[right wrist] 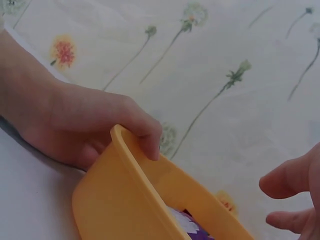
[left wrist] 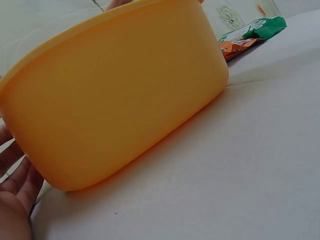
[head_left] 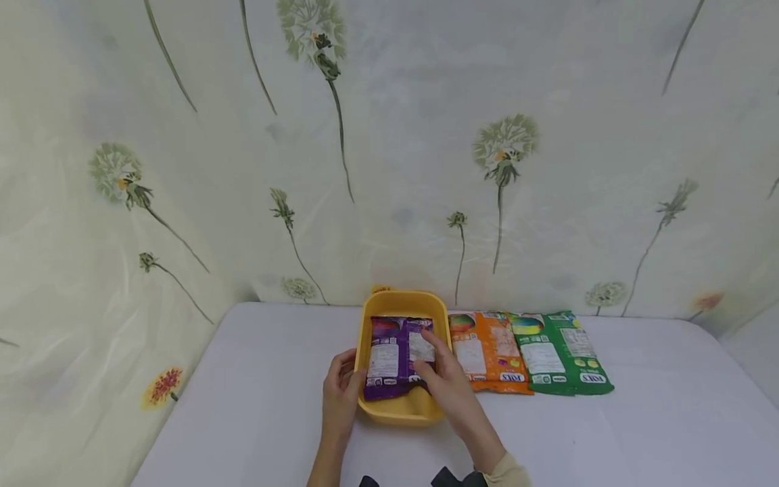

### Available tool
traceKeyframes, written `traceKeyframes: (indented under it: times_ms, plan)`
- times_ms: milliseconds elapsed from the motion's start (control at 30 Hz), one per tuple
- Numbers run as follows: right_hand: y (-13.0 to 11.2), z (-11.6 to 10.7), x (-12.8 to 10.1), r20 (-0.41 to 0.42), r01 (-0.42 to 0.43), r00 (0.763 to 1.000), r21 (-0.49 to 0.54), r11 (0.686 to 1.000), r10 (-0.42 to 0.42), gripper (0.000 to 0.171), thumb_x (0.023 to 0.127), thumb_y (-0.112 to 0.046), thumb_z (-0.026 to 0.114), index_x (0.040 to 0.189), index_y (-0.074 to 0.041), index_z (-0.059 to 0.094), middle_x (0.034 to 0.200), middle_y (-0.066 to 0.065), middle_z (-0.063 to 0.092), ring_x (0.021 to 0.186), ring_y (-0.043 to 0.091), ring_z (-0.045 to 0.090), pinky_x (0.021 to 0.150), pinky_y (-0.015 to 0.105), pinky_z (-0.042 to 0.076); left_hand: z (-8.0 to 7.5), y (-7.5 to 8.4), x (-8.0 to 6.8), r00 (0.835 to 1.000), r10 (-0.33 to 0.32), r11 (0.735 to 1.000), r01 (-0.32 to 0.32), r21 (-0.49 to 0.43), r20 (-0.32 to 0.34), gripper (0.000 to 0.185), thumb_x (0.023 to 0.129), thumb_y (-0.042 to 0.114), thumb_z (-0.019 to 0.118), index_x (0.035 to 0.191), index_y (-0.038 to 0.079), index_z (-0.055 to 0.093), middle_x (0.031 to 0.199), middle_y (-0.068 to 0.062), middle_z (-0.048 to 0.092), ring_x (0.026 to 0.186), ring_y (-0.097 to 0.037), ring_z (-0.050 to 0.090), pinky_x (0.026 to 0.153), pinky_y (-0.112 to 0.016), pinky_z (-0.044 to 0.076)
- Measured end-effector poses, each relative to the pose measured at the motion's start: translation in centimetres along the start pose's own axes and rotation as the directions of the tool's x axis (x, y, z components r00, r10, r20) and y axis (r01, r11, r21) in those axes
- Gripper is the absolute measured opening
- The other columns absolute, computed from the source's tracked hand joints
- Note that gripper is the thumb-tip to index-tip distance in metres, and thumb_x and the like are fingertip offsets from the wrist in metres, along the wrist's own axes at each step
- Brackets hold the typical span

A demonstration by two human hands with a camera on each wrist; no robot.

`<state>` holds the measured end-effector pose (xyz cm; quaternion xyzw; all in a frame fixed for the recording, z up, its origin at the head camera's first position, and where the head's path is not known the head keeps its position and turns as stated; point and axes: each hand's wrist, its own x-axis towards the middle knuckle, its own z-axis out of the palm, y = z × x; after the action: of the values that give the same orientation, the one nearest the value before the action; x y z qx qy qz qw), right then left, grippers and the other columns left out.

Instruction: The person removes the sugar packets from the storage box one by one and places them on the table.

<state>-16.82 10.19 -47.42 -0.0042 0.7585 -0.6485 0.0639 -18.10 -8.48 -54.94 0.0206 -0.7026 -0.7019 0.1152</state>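
Note:
A yellow plastic tub (head_left: pixel 399 419) stands on the table with a purple snack packet (head_left: pixel 385 360) lying in it. My left hand (head_left: pixel 341 392) grips the tub's left rim, its thumb hooked over the edge and its fingers against the outer wall. That thumb over the rim shows in the right wrist view, where the left hand (right wrist: pixel 95 120) is seen from the side. Over the packet's right side hovers my right hand (head_left: pixel 449 385), thumb and fingers apart and holding nothing. In the left wrist view the tub's wall (left wrist: pixel 120 95) fills most of the picture.
Right of the tub lies an orange packet (head_left: pixel 487 355), with a green packet (head_left: pixel 562 355) beside it. All rest on a white-covered table (head_left: pixel 255 406). A dandelion-patterned curtain (head_left: pixel 402 135) hangs behind the table's back edge.

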Motion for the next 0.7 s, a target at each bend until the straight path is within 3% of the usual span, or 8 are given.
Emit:
traceKeyframes:
  times_ms: [400, 500, 700]
  plan:
    - [-0.1, 0.9, 0.5, -0.082, -0.034, 0.996, -0.095, 0.995, 0.026, 0.054, 0.094, -0.018, 0.053, 0.144, -0.017, 0.033, 0.153, 0.013, 0.029, 0.141, 0.038, 0.024, 0.113, 0.06, 0.019, 0.0, 0.2, -0.1, 0.999, -0.047, 0.999, 0.047, 0.024, 0.001, 0.037, 0.09, 0.011, 0.058, 0.127, 0.013, 0.053, 0.128, -0.009, 0.057, 0.113, -0.021, 0.058, 0.093, -0.017, 0.047]
    - [-0.2, 1.0, 0.5, -0.091, -0.046, 0.995, -0.108, 0.993, 0.037, 0.055, 0.093, -0.018, 0.054, 0.144, -0.016, 0.034, 0.152, 0.014, 0.03, 0.14, 0.038, 0.025, 0.112, 0.061, 0.019, 0.0, 0.9, -0.2, 0.997, -0.076, 0.997, 0.076, 0.027, 0.002, 0.037, 0.09, 0.009, 0.058, 0.127, 0.012, 0.053, 0.128, -0.01, 0.057, 0.114, -0.022, 0.058, 0.093, -0.019, 0.047]
    - [-0.3, 1.1, 0.7, -0.092, -0.074, 0.994, -0.099, 0.992, 0.065, 0.057, 0.093, -0.021, 0.054, 0.145, -0.017, 0.031, 0.152, 0.015, 0.029, 0.14, 0.039, 0.024, 0.112, 0.062, 0.018, 0.0, 3.4, -0.9, 0.998, -0.07, 0.996, 0.069, 0.061, 0.007, 0.037, 0.09, 0.004, 0.055, 0.127, 0.005, 0.052, 0.127, -0.015, 0.057, 0.114, -0.027, 0.057, 0.094, -0.022, 0.048]
